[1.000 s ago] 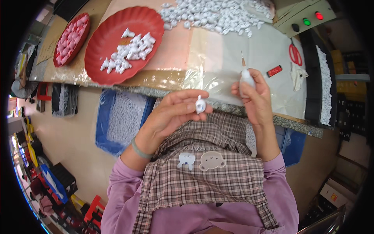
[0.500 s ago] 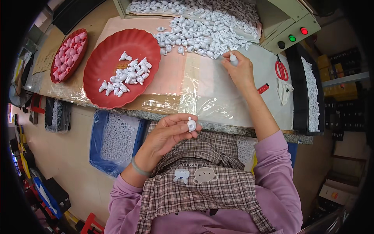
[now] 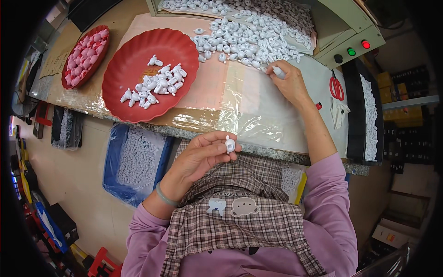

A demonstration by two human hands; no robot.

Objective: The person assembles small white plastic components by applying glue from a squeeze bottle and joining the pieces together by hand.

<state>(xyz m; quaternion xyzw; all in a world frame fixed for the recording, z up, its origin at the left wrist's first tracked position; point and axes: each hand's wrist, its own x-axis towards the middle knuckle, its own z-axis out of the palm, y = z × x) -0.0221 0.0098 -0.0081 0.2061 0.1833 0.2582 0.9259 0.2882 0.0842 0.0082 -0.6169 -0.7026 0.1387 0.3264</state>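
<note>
In front of the apron, my left hand pinches a small white plastic toy piece with a hole in its face, between thumb and fingertips. Over the table at the right, by the edge of a large heap of similar white pieces, my right hand is closed around a small white squeeze bottle with a narrow tip. The fingers hide part of the bottle. A big red scalloped plate on the left holds several white figures with limbs.
A smaller red dish of pink pieces stands far left. Red-handled scissors, a white cloth and a black tray lie to the right. Behind is a metal machine with lit buttons. A blue bin sits below the table edge.
The whole view has shifted slightly. The bottle in my right hand has tilted a little, and my right forearm now covers most of the red marker. My left hand still holds the white piece.
</note>
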